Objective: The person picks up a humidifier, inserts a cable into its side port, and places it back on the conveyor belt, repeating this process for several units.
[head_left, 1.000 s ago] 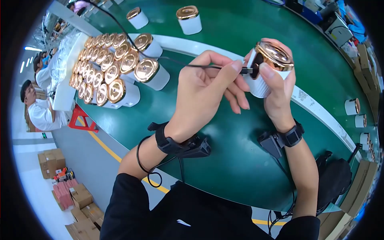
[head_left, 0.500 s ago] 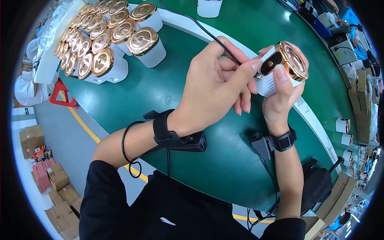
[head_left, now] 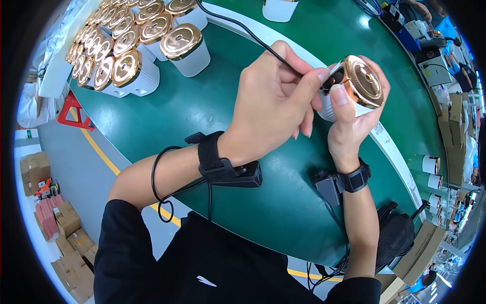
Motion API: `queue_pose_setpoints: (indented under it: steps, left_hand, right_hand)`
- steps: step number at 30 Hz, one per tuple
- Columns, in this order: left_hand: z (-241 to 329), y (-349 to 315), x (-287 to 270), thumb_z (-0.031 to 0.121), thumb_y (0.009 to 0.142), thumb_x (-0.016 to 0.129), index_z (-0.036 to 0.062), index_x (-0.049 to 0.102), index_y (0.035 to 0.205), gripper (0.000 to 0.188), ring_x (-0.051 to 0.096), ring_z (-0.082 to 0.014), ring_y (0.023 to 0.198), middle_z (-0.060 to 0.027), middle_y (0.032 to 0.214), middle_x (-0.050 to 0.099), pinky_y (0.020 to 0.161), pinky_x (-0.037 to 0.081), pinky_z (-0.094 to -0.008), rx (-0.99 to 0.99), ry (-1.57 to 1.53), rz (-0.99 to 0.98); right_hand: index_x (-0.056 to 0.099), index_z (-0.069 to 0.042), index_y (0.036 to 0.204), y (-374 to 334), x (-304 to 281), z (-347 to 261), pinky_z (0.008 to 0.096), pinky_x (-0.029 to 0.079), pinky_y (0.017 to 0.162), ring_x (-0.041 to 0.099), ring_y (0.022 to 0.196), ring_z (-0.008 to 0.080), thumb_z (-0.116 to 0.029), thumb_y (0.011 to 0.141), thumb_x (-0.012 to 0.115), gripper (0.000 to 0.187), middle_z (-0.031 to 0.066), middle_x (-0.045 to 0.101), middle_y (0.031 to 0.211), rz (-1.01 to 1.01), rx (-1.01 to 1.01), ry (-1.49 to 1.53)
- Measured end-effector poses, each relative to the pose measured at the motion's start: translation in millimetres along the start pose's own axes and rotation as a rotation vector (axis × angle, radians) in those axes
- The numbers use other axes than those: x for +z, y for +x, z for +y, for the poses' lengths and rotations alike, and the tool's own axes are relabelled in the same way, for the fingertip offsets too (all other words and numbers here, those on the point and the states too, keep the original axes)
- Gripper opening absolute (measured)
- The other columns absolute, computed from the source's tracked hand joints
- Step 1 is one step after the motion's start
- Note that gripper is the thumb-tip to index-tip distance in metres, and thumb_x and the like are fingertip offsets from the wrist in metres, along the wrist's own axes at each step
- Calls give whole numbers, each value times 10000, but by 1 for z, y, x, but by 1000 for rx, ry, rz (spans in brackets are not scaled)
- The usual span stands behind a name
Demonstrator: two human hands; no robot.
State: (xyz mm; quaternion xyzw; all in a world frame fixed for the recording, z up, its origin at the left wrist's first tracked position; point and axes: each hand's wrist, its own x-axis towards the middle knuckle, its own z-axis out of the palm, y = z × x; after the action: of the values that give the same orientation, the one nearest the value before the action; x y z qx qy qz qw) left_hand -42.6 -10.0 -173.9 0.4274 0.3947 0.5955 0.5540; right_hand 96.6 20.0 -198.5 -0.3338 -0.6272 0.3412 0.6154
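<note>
1. A curved green counter [head_left: 283, 207] fills the middle of the frame, with cardboard boxes [head_left: 73, 273] on the floor at lower left
2. Rows of gold-lidded white tubs [head_left: 126, 68] crowd the upper left; another white tub [head_left: 280, 10] is cut off by the top edge
3. Right of centre in the upper half, the gold-topped container [head_left: 365, 81] is held tilted, its black side panel [head_left: 333, 79] toward the left
4. Of the two hands, the right hand [head_left: 352, 129] is wrapped around that container, thumb on its side
5. The left hand [head_left: 273, 104] pinches a black cable [head_left: 246, 29] beside the panel, other fingers loosely curled; whether it is plugged in, I cannot tell
</note>
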Motion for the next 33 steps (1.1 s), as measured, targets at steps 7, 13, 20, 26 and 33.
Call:
queue_pose_setpoints:
  steps: [7, 13, 20, 26, 33]
  left_hand:
    - [-19, -2, -5, 105, 920, 617, -11, 436, 887, 217, 452, -71, 381, -91, 595, 577, 328, 300, -209, 55, 1, 48]
    - [-21, 0, -5, 128, 924, 617, -3, 440, 895, 222, 421, -54, 388, -69, 577, 564, 345, 279, -202, 36, -22, 6]
    - [-7, 0, -8, 168, 952, 542, -26, 481, 818, 243, 531, -66, 520, -61, 621, 583, 451, 411, -237, -80, 36, -28]
    - [0, -8, -20, 296, 998, 416, 29, 457, 654, 438, 414, -81, 476, -11, 580, 481, 432, 321, -261, -234, -88, -199]
    - [49, -15, -28, 297, 983, 433, 63, 436, 708, 361, 345, -89, 453, 2, 577, 391, 417, 243, -239, -225, -283, -27]
  right_hand:
    - [436, 11, 1264, -8, 12, 10, 340, 452, 922, 570, 1033, 193, -365, 898, 538, 534, 140, 575, 1138, 83, 82, 26]
    - [478, 3, 1250, -6, 4, 19, 333, 456, 910, 575, 1017, 193, -405, 965, 390, 505, 129, 582, 1135, 51, 145, -52]
    - [462, -8, 1280, 1, 4, 9, 315, 478, 859, 579, 984, 189, -371, 955, 441, 488, 125, 587, 1109, 40, 237, 132]
    - [450, -20, 1258, 7, 9, -12, 299, 483, 823, 572, 964, 167, -225, 899, 602, 440, 109, 577, 1072, 6, -96, -261]
    - [468, -42, 1031, 72, -109, 13, 294, 473, 798, 571, 935, 174, -255, 801, 767, 433, 112, 570, 1075, 266, 86, -553]
